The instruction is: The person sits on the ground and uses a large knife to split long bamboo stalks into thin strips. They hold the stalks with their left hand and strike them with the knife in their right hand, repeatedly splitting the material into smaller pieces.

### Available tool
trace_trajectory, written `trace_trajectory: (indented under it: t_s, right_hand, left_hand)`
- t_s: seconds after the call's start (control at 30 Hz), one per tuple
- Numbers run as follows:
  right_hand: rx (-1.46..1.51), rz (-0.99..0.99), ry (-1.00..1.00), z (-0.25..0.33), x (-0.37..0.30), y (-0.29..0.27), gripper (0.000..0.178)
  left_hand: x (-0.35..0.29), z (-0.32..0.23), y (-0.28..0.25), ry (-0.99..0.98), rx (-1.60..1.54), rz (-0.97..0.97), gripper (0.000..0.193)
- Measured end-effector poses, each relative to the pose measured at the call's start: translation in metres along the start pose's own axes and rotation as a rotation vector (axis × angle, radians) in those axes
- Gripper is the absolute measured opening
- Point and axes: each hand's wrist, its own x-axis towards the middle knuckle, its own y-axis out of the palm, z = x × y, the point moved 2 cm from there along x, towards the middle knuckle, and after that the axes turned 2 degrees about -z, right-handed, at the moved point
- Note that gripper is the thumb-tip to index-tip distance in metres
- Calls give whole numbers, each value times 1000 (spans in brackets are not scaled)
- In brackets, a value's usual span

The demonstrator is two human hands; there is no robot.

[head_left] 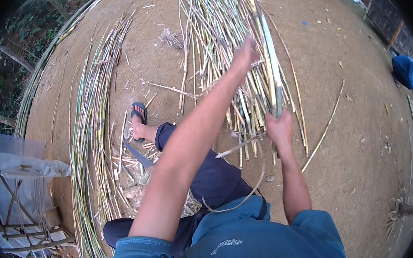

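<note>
My right hand (280, 128) is closed around the near end of some long green and yellow bamboo canes (271, 51), which run away toward the far edge. Just left of these canes, my left hand (244, 58) is stretched forward over the pile. Its fingers are blurred, so whether it grips anything does not show. Under both hands spreads a large heap of thin bamboo canes (220, 27). A pale, bent strip (261, 175) curves between my right hand and my lap.
Another long row of canes (93, 99) lies to the left. Beside my sandalled foot (138, 132) are a grey blade (138, 153) and scattered offcuts (127, 164). A plastic-covered wooden frame (18, 201) stands at the lower left. A person in blue (404, 71) is at the far right.
</note>
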Motion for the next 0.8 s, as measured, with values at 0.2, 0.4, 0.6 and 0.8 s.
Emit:
trace_trajectory:
  t_s: [0.2,0.4,0.6,0.8]
  right_hand:
    - [-417,-34,114,-73,134,48,45]
    - [-652,89,284,-164,192,80,50]
    - [-721,125,223,-199,207,76,52]
    - [-827,137,118,-215,213,98,57]
  left_hand:
    - [-114,200,30,-230,488,553,90]
    - [-184,331,50,-332,145,625,47]
    - [-177,304,28,-344,-137,196,28]
    - [-197,251,-28,-72,-206,-24,18]
